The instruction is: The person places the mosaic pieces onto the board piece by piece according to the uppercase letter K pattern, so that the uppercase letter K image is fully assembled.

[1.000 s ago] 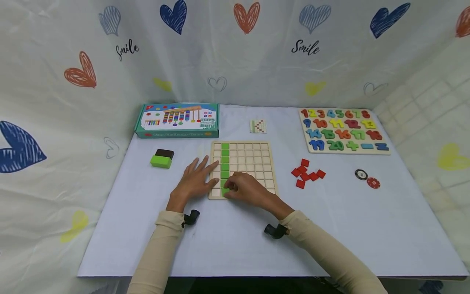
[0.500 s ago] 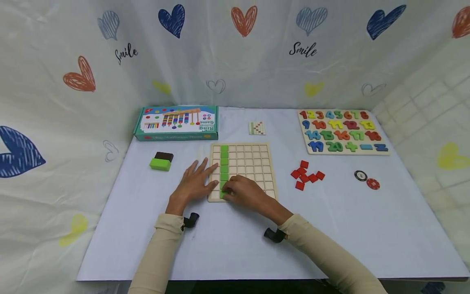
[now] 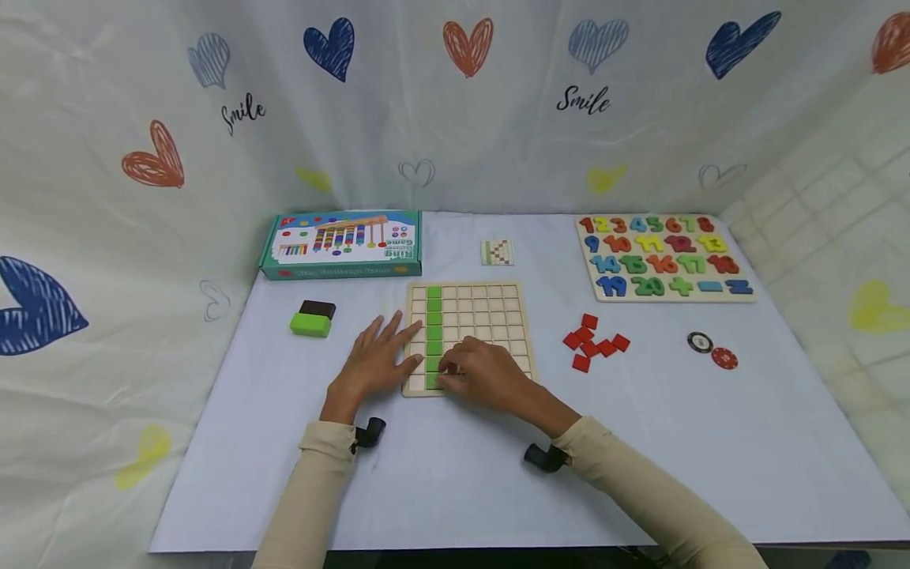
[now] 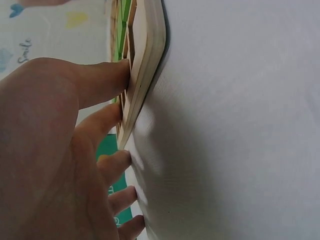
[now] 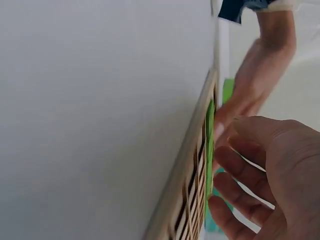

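A wooden grid board (image 3: 490, 305) lies on the table, with a column of green square tiles (image 3: 434, 332) set in its second column from the left. My left hand (image 3: 373, 359) is at the board's left edge, fingers spread; in the left wrist view its thumb and forefinger touch the rim (image 4: 150, 40). Over the lower part of the green column is my right hand (image 3: 490, 375). The right wrist view shows this hand (image 5: 285, 170) loosely bent, nothing between thumb and fingers, just off the green tiles (image 5: 209, 135).
Several red tiles (image 3: 590, 348) lie right of the board, with two round chips (image 3: 724, 359) beyond. Green and black blocks (image 3: 310, 325) sit left. Behind are a game box (image 3: 341, 245), a pattern card (image 3: 497, 253) and a number puzzle (image 3: 668, 257).
My right hand has drawn slightly back to the right from the lowest green tile, leaving that tile in the column. My left hand keeps its place at the board's edge.
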The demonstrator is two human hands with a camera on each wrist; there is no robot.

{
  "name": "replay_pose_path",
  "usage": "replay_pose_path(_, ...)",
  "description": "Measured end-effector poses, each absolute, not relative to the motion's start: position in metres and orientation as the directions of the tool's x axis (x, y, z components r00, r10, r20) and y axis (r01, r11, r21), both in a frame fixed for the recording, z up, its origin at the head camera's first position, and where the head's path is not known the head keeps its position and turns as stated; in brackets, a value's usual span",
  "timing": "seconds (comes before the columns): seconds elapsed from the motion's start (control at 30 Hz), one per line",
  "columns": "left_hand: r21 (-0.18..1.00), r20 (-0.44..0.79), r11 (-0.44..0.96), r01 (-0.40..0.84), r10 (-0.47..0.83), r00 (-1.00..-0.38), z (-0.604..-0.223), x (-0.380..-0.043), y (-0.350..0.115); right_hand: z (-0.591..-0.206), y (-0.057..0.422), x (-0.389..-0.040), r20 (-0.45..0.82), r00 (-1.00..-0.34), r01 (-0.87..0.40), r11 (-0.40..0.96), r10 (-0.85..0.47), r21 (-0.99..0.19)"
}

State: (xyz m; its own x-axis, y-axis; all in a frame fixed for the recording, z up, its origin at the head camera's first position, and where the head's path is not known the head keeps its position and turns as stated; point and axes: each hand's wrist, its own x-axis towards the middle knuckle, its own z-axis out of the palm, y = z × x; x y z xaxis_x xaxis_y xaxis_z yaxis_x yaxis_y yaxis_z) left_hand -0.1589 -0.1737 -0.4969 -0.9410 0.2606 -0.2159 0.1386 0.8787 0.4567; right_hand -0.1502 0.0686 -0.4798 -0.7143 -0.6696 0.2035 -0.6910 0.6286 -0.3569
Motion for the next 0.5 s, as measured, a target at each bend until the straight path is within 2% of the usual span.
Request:
replay_pose_path(0.2,0.452,-0.238,0.882,0.135,0.265,-0.935,-0.497,-0.158,-0.173,-0.476,0.113,-0.163,0.114,-0.820,-0.550,0.718,-0.561,-0.427)
replay_pose_path(0.4,0.472,-0.222,0.873,0.126,0.256,-0.941,-0.495,-0.160,-0.173,-0.461,0.172,-0.189,0.040,-0.877,-0.441,0.768,-0.479,-0.464)
replay_pose_path(0.5,0.479,-0.221,0.869,0.128,0.260,-0.940,-0.495,-0.160,-0.172,-0.449,0.208,-0.202,-0.044,-0.913,-0.337,0.812,-0.405,-0.476)
